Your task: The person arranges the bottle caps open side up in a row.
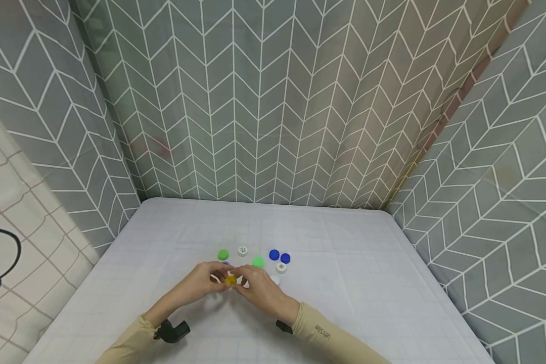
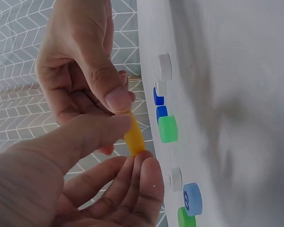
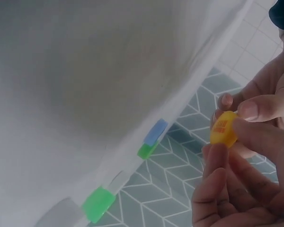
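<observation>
– How is the yellow cap [image 3: 222, 130] finished?
– Smooth plastic is seen.
– And the table [image 1: 336, 247]?
– It is covered in matt, faintly creased cloth.
– The curtain [image 1: 255, 111]?
– Matt cloth is shown there too.

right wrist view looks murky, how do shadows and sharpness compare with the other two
Right wrist: a broad dim shadow greys the tabletop, and the reddish print on the yellow cap is too soft to read; left wrist: blurry-edged shadows on the tabletop; head: brighter overall, faint shadows below the left hand and right hand.
</observation>
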Action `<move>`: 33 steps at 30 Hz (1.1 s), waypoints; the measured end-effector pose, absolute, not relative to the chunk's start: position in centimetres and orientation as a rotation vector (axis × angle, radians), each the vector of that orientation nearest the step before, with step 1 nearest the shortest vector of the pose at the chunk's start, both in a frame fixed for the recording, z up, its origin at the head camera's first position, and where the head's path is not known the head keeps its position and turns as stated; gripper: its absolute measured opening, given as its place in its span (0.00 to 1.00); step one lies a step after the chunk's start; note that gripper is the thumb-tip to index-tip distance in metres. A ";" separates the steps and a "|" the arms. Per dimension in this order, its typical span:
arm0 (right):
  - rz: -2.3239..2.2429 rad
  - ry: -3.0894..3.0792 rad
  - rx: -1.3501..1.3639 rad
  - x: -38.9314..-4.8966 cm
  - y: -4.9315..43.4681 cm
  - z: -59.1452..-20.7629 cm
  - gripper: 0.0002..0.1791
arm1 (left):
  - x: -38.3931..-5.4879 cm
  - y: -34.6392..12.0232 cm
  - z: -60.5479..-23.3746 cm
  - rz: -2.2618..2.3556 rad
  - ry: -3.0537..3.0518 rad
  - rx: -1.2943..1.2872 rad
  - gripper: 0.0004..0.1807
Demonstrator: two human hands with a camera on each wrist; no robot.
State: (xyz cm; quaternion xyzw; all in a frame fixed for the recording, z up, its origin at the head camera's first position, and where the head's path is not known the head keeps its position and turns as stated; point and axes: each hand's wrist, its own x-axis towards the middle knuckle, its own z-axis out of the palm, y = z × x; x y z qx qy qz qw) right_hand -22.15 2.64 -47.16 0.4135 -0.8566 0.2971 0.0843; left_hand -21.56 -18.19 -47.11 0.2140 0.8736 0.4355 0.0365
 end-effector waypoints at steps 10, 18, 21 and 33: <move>0.893 -2.621 1.186 -21.4 2.3 -47.4 0.18 | -20.8 -18.3 -46.6 1.283 2.633 0.641 0.17; 0.691 -2.684 1.149 -20.7 2.3 -47.1 0.15 | -20.2 -18.2 -46.6 1.180 2.648 0.698 0.14; 0.611 -2.686 1.150 -20.5 2.4 -47.1 0.12 | -20.0 -18.1 -46.6 1.164 2.635 0.711 0.14; 0.463 -2.624 1.269 -19.6 2.6 -48.1 0.08 | -19.4 -17.6 -47.4 1.082 2.540 0.763 0.10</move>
